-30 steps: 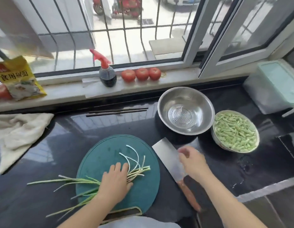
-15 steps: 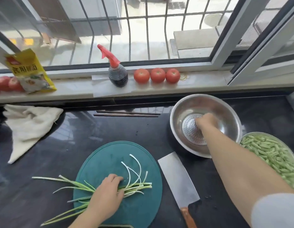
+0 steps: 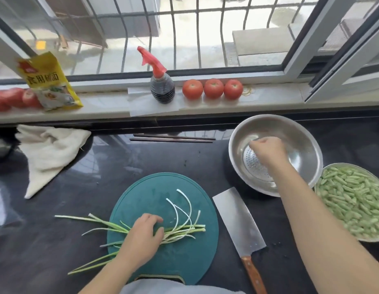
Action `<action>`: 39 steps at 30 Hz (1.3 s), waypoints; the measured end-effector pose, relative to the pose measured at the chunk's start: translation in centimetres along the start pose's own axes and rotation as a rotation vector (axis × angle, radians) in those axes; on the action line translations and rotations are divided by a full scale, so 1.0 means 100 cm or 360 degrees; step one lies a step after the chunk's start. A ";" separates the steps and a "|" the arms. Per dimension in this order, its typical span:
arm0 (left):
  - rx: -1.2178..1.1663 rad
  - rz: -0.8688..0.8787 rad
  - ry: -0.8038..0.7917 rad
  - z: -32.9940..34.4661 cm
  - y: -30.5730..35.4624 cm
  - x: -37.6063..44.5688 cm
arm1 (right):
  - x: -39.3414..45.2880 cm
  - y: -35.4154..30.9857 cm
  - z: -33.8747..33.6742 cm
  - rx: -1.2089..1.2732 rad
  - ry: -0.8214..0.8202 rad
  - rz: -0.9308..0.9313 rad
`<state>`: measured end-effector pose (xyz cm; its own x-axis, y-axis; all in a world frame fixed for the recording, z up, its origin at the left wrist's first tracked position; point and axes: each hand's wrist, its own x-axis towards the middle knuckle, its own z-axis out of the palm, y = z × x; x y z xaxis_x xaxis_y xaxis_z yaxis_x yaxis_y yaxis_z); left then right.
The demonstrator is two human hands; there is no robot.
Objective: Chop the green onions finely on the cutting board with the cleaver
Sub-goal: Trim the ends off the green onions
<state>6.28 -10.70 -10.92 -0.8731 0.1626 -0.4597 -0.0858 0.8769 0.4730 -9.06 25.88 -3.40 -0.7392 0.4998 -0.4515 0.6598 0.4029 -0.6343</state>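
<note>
Right hand (image 3: 267, 150), curled, still reaches into the steel bowl (image 3: 301, 132); left hand (image 3: 143, 238) keeps gripping green onions (image 3: 184, 230).

A: Where is the light coming from?

B: Strong daylight pours through the barred window (image 3: 184, 32) at the top; the ground outside is nearly washed out.

A: Any glare?

B: The glossy black stone worktop (image 3: 131, 162) mirrors the window as pale patches, and the round steel colander bowl (image 3: 301, 145) carries bright highlights.

A: Shadows?

B: Soft and short, under the crumpled white cloth (image 3: 50, 151).

A: Sharpness?

B: Fair in the middle. The wide lens bends the window frame, and the edges smear.
</note>
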 end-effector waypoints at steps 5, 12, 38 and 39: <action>0.0278 0.0181 0.0095 -0.011 -0.038 -0.025 | -0.130 -0.010 0.120 -0.0597 -0.0754 -0.0531; 0.0429 0.0589 0.0204 -0.023 -0.087 -0.066 | -0.162 0.007 0.247 -0.1280 -0.0668 -0.1051; 0.1011 0.0983 0.0230 -0.001 -0.110 -0.030 | -0.313 0.164 0.098 -0.0656 0.0318 0.0124; 0.1014 0.0956 0.0238 -0.003 -0.114 -0.031 | -0.326 0.154 0.102 -0.0523 0.0349 0.0095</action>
<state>9.86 -21.34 -14.68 -0.7423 0.6543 -0.1442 0.6513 0.7552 0.0741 23.88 8.01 -4.84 -0.6753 0.6673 -0.3141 0.7351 0.5743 -0.3603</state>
